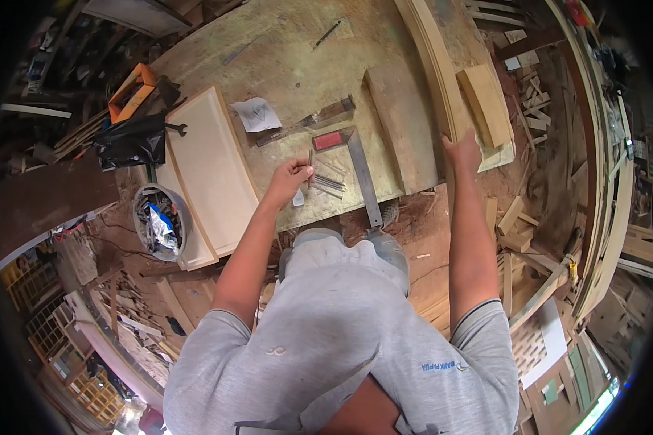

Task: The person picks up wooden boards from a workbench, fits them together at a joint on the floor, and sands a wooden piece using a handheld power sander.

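My left hand (pixel 292 180) is closed in a pinch on a short, thin brownish stick (pixel 310 165) whose exact kind I cannot make out. Just right of those fingers, several thin metal rods (pixel 331 185), perhaps nails or bits, lie on the worktable (pixel 297 65). Beyond them rests a try square (pixel 365 177) with a red-marked stock, its blade pointing toward my body. On the right, my right hand (pixel 463 151) grips the near part of some long wooden strips (pixel 437 65) that run away to the table's far side.
A thick board (pixel 399 123) and a wood block (pixel 484 105) flank the strips. Further left are a paper sheet (pixel 256 114), a framed panel (pixel 212 170), a black plastic bag (pixel 130 143), an orange tool (pixel 132 90) and a bucket (pixel 141 232). Offcuts (pixel 516 221) litter the floor.
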